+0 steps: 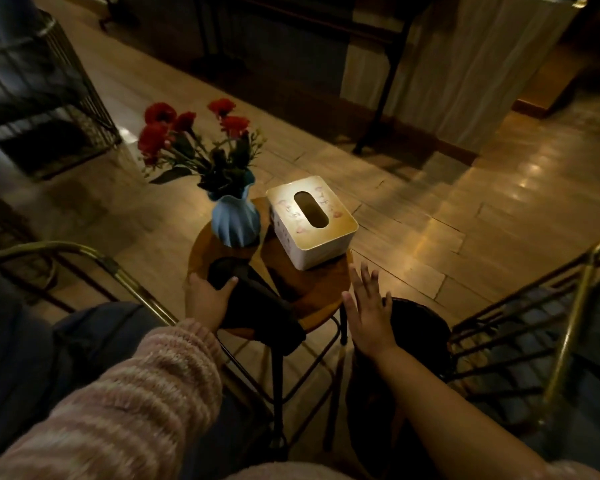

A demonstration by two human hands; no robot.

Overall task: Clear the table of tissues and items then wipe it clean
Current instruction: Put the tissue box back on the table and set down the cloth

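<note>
1. Dark cloth (257,299): centre-left of the frame, draped over the near side of the small round wooden counter (312,289), with one end hanging off toward the lower middle. It looks soft, limp and light. It would likely wipe better bunched into a wad than held by a corner.
2. Left hand (207,299): its grip is curled round the cloth's upper end, thumb laid across the top, at the counter's left rim.
3. Right hand (369,317): fingers straight and spread, holding nothing. It is just off the counter's right edge, above a dark bin (423,327).
4. Tissue box (312,223): right side of the counter. Pale and stiff, with rounded corners and a glossy lid with an oval slot; no tissue shows in the slot. Probably light. The lid looks slippery, so hold it by the two long walls.
5. Vase (236,220): blue and ribbed, just beside the box on its left, holding red flowers (174,129). Judged breakable and top-heavy. Hold it low on the body, never by the stems.
6. No loose tissues can be made out on the counter, but the light is dim, so this is uncertain.
</note>
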